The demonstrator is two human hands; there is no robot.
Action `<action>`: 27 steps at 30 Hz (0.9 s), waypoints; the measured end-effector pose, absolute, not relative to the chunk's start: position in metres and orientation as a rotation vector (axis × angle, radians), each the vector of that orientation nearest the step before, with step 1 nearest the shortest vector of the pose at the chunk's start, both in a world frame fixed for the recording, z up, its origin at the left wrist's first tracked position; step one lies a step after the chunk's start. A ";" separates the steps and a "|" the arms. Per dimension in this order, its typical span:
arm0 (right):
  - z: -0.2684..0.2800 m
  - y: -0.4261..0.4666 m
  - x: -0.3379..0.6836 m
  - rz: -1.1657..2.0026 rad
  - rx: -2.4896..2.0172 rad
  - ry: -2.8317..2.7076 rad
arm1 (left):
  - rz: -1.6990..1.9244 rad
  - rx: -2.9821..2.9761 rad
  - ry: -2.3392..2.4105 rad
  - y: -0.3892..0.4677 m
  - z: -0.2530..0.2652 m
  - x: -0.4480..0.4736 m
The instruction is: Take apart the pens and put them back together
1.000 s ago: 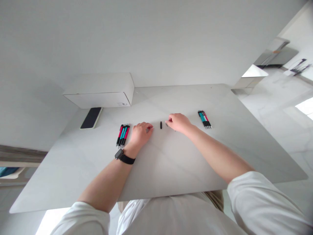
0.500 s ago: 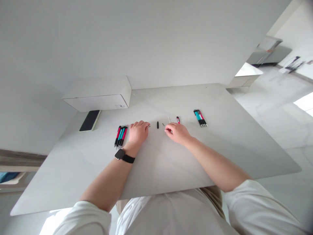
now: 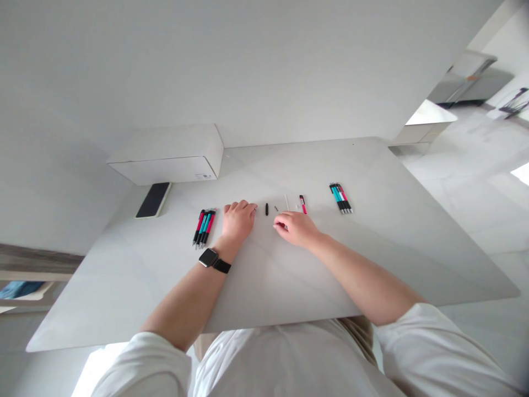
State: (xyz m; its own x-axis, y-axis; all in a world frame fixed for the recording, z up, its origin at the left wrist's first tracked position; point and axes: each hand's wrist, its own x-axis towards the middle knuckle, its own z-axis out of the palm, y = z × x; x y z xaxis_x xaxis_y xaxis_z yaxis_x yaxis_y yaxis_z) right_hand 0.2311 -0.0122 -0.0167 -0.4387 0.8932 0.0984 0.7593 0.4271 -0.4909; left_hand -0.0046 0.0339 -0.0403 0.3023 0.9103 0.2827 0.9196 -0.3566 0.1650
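My left hand (image 3: 239,221) rests on the table with its fingers bent, a small silvery piece (image 3: 255,208) at the fingertips. Just right of it lies a short black pen grip (image 3: 266,209). A tiny spring (image 3: 276,208) sits between that grip and my right hand (image 3: 296,228). The fingers of my right hand are curled together low over the table; whatever they may hold is hidden. Beyond its knuckles lie a thin white refill (image 3: 286,201), a small clear piece (image 3: 296,207) and a red pen barrel (image 3: 303,204) with a black top.
Several red and teal pens (image 3: 204,228) lie side by side left of my left hand. Another row of pens (image 3: 341,198) is at the right. A phone (image 3: 153,200) lies before a white box (image 3: 165,170) at the back left of the table (image 3: 397,242).
My right hand has shifted slightly left and toward me, showing more of the red barrel and the clear piece. My left hand stays by the silvery piece. The view has turned slightly.
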 end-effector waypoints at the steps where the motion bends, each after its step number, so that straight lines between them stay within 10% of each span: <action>1: -0.016 -0.013 0.232 0.549 -1.420 -2.342 | -0.520 -2.517 -1.768 0.033 -0.038 -0.004; 11: 0.000 -0.014 0.260 0.849 -1.242 -2.596 | -1.001 -3.013 -1.479 -0.003 -0.006 -0.006; 27: -0.006 -0.011 0.258 0.850 -1.512 -2.622 | -0.494 -3.269 -1.237 0.006 -0.021 -0.017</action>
State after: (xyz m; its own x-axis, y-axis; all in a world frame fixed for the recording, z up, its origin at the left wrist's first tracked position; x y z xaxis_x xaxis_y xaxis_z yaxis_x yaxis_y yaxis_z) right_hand 0.2582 -0.0112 -0.0059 -0.5372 0.8017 -0.2619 0.8029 0.3910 -0.4499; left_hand -0.0166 0.0055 -0.0211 0.7259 0.6779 0.1168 0.5718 -0.6890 0.4453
